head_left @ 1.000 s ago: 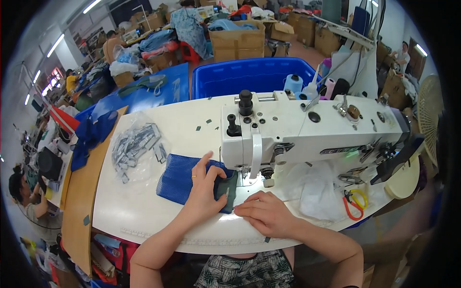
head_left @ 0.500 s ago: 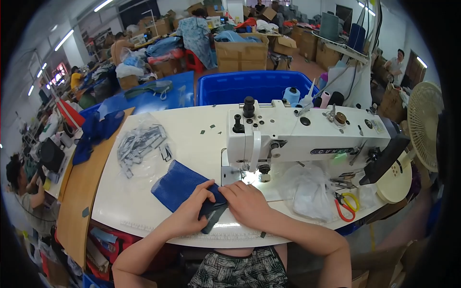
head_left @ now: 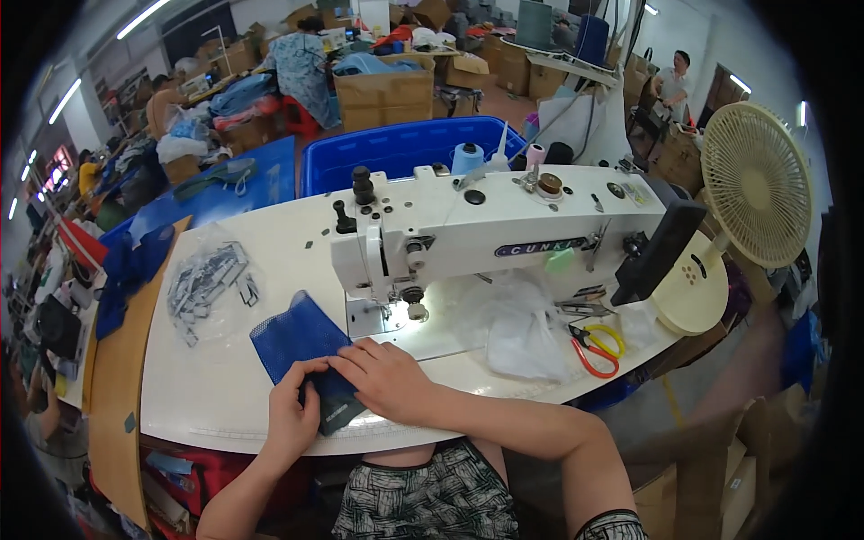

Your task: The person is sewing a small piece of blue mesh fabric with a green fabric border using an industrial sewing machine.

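Observation:
A blue mesh fabric piece (head_left: 290,340) lies on the white sewing table, left of and nearer me than the sewing machine's needle area (head_left: 396,315). Its near end has a dark grey panel (head_left: 338,412) with small pale print. My left hand (head_left: 295,409) is closed on the piece's near left side, thumb and fingers pinching it. My right hand (head_left: 389,382) is closed on the right edge, fingertips close to those of the left. The cloth directly under my fingers is hidden. The lit needle plate (head_left: 364,317) has no cloth on it.
A clear bag of grey-white strips (head_left: 211,279) lies to the left. Right of the needle are a crumpled plastic bag (head_left: 526,337) and red-and-yellow-handled snips (head_left: 596,349). A blue bin (head_left: 405,135) stands behind the machine, a fan (head_left: 756,184) at right.
My view has turned to the right. Both hands and the mesh piece have come a little toward me, away from the needle. More of the dark grey panel shows now.

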Demonstrator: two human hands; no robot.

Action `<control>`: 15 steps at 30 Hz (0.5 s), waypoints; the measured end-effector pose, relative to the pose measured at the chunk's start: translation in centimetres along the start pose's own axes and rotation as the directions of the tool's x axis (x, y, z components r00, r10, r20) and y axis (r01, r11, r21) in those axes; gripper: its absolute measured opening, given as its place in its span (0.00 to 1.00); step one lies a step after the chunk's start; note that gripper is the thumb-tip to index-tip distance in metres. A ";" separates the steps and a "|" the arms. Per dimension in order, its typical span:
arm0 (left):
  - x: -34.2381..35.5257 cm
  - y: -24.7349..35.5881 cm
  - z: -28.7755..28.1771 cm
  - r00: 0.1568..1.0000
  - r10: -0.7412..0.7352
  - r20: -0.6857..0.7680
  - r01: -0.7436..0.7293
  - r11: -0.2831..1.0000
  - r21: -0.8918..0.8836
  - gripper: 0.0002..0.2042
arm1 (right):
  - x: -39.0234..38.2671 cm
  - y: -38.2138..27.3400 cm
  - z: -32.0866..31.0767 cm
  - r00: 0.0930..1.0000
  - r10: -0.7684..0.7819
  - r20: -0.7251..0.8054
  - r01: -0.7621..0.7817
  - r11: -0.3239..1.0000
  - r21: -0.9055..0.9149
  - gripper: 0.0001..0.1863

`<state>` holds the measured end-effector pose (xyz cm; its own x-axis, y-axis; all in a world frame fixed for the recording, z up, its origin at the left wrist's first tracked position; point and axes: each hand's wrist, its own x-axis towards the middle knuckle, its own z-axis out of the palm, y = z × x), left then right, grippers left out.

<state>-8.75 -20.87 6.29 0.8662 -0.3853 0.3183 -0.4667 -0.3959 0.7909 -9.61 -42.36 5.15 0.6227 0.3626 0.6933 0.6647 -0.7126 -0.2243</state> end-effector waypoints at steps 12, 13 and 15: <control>-0.1 2.5 -0.1 0.991 0.129 -0.031 -0.116 0.954 0.278 0.26 | -0.7 1.5 -0.1 0.913 0.406 0.044 -0.404 0.882 0.244 0.08; 0.0 3.1 -0.3 0.989 0.139 -0.052 -0.118 0.949 0.293 0.26 | -0.5 1.4 -0.1 0.920 0.392 0.022 -0.383 0.883 0.271 0.08; 0.7 3.2 -0.5 0.989 0.120 -0.092 -0.090 0.956 0.280 0.24 | 0.2 1.2 -0.8 0.940 0.341 0.010 -0.327 0.894 0.306 0.12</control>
<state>-9.58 -22.00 9.26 0.8167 -0.3519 0.4574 -0.5740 -0.5768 0.5813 -9.01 -43.57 5.54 0.8158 0.1039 0.5689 0.5170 -0.5717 -0.6370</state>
